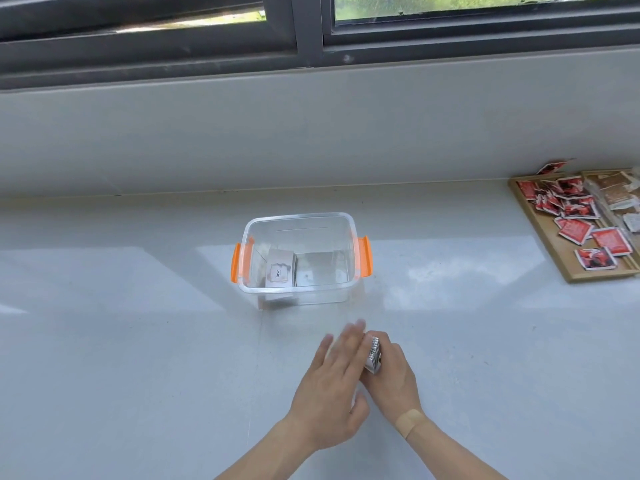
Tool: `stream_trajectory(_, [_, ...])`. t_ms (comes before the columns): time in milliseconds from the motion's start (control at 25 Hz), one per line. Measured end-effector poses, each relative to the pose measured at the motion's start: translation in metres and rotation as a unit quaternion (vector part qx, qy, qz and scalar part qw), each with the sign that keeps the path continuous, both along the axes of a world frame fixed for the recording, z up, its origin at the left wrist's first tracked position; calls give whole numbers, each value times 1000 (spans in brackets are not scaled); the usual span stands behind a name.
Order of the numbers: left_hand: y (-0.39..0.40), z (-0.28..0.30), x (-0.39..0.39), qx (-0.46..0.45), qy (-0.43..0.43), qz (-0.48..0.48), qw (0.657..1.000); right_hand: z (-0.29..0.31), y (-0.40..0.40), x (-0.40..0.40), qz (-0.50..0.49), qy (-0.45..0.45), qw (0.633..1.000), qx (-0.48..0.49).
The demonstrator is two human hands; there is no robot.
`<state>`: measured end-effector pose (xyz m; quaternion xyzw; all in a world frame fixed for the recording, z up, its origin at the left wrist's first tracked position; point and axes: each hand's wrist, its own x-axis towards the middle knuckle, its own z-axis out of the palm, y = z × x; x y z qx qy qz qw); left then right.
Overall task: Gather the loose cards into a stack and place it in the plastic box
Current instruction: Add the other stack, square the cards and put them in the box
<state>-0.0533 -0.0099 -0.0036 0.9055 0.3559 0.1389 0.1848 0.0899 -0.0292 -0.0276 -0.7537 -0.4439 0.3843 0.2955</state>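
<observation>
Down near the bottom of the view, both forearms reach forward over the pale grey countertop (138, 358) and meet just in front of the clear plastic box (298, 289). The right hand (391, 372), with an adhesive bandage (411, 421) across its wrist, is curled around a stack of cards (373, 353) standing on edge, gripping it from the right side. The left hand (329, 386) is flat and spread, fingers extended forward and slightly blurred, its palm pressed against the left face of the stack without closing on it. Only the striped top edges of the cards show between the two hands; their faces are covered.

Inside the box, which has orange latches (236, 263) on both sides, another small stack (280, 270) lies against the left wall, the top card reading "love." At the right edge, a wooden tray (540, 233) holding red and brown sachets (575, 230) is partly cut off by the frame. A dark window frame (304, 39) runs along the top.
</observation>
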Motion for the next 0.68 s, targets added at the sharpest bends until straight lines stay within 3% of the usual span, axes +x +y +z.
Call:
stream_trajectory(80, [1,-1,0,18,39,-11,999,0,0,0,4,3,1000,-2])
stream_trajectory(240, [4,-2,0,12,-4,11,1000,0,0,0,4,3,1000,6])
stream_trajectory(480, [4,-8,1,34,142,-3,989,-1,-5,1,4,-5,1000,-1])
stream_trajectory(680, [2,-3,2,28,92,14,995,-3,-10,7,41,-56,998,-1])
